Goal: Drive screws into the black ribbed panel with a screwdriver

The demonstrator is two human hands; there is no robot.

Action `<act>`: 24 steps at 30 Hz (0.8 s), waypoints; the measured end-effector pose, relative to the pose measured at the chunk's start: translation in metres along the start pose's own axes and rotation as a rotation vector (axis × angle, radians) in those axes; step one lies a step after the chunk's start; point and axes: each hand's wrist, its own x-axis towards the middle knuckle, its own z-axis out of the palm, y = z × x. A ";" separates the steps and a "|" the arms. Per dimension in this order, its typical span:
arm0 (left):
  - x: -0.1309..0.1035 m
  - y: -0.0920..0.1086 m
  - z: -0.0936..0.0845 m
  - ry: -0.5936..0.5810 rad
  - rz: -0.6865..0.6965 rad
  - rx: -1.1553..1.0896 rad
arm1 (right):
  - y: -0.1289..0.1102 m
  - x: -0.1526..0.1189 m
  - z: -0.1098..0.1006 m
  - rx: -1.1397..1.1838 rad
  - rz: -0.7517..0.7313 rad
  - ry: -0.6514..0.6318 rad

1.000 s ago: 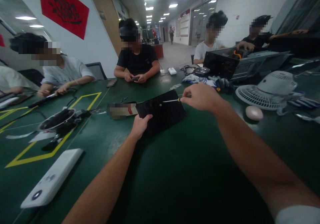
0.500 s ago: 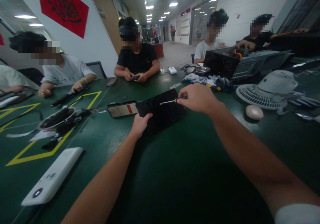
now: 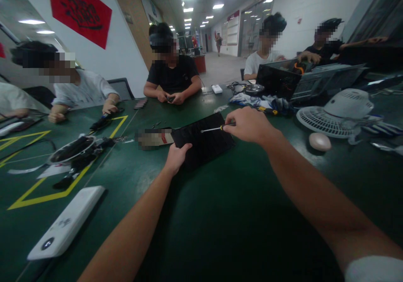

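Note:
A flat black panel (image 3: 206, 147) is tilted over the green table, its exact kind not clear from here. My left hand (image 3: 176, 157) grips its near left edge, thumb on top and fingers hidden underneath. In my right hand (image 3: 248, 124) is a screwdriver (image 3: 214, 129) with a dark and yellow handle, held in a closed grip. Its thin metal shaft points left across the panel, and the tip lies over the panel's upper middle; whether it touches cannot be seen. Just left of the panel, partly behind it, lies a phone (image 3: 154, 139) with its screen blurred out.
A white oblong device (image 3: 66, 223) lies at near left. Cables and a round tray (image 3: 72, 149) sit inside yellow tape. At right are a white fan (image 3: 335, 114), a pale mouse (image 3: 320, 141), gloves (image 3: 267, 104) and a computer case (image 3: 278, 81). Several people sit around the table.
My hands, the panel and the screwdriver stay nearly still. At left, a seated person's hand has shifted right with a dark tool. The far walker has moved slightly.

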 end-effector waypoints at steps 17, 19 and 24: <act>0.001 -0.002 -0.001 -0.009 0.014 0.000 | -0.005 -0.001 0.000 -0.018 0.031 -0.186; 0.001 -0.002 -0.001 -0.007 0.022 0.000 | -0.002 -0.001 0.000 -0.005 0.020 -0.160; -0.002 0.001 0.000 -0.011 0.018 -0.015 | 0.010 0.000 0.000 -0.038 -0.023 -0.064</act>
